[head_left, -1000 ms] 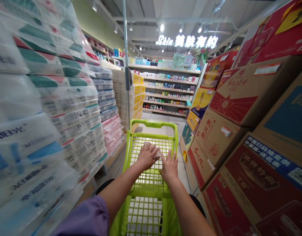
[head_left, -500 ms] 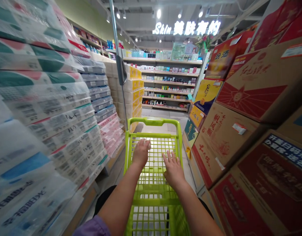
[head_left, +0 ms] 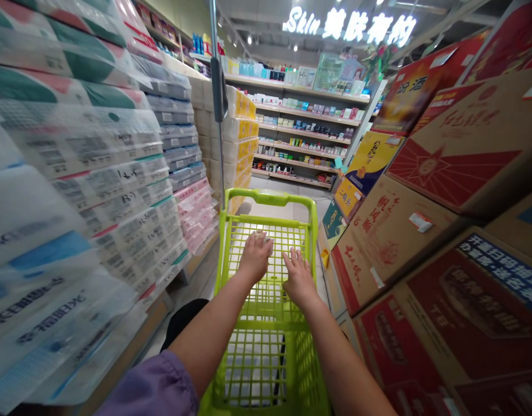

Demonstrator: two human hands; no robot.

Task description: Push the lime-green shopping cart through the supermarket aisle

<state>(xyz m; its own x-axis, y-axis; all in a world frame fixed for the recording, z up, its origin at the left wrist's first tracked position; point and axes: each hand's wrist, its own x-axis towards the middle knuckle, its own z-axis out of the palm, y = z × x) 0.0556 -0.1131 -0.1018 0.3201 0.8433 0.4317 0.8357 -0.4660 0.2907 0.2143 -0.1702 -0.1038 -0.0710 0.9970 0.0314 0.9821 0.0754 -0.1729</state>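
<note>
A lime-green plastic shopping basket (head_left: 270, 323) with a grid of openings stands in front of me, its handle (head_left: 272, 196) at the far end. Over its far part, my left hand (head_left: 255, 257) has its fingers curled, with a small pale, crumpled-looking thing at the fingertips that I cannot name. Beside it, my right hand (head_left: 298, 277) holds nothing; its fingers are spread and point forward above the grid. Whether either hand touches the basket is hard to tell. A thin metal pole (head_left: 220, 138) with a dark grip rises at the basket's far left.
Wrapped tissue packs (head_left: 118, 179) are stacked high on my left, with yellow-and-white packs (head_left: 240, 136) beyond. Printed cardboard boxes (head_left: 391, 231) form a wall on my right. Shelves (head_left: 304, 127) of small goods stand ahead past a tiled floor (head_left: 287, 188).
The view has tilted down and turned slightly left. My left hand has shifted right, closer to my right hand. More of the basket's near part shows.
</note>
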